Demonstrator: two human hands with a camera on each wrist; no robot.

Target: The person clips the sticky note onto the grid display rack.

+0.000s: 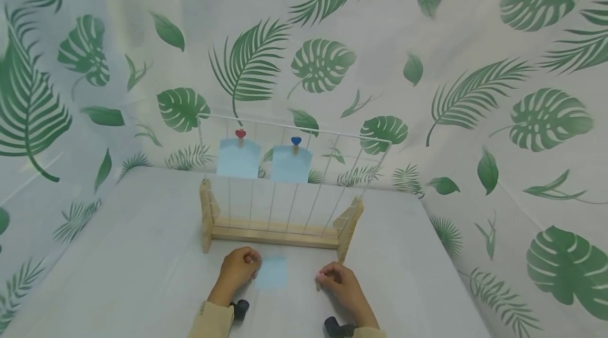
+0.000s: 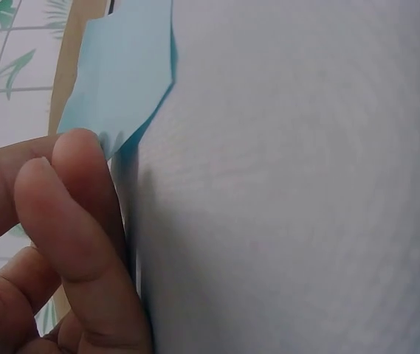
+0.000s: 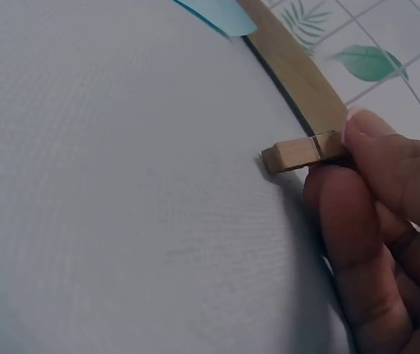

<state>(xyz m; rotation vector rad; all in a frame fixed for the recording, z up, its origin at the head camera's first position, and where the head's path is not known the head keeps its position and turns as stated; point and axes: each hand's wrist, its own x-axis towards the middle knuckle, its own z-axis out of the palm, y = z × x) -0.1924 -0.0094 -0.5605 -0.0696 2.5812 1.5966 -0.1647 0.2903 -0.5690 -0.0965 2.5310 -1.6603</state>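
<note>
A light blue square of paper (image 1: 272,273) lies low over the white table in front of the wooden stand. My left hand (image 1: 241,266) pinches its left edge between thumb and fingertips; in the left wrist view one corner of the paper (image 2: 125,74) meets the fingertips. To the right of the paper, apart from it, my right hand (image 1: 339,282) holds a small wooden clothespin (image 3: 294,153) by one end, its other end pointing out from the fingers. The held end of the clothespin is hidden by the thumb and fingers.
Behind the hands stands a white wire rack (image 1: 296,128) on a wooden base (image 1: 275,236). Two blue papers hang on it, one under a red heart clothespin (image 1: 240,134), the other under a blue heart clothespin (image 1: 296,141). A leaf-print cloth (image 1: 380,0) surrounds the table.
</note>
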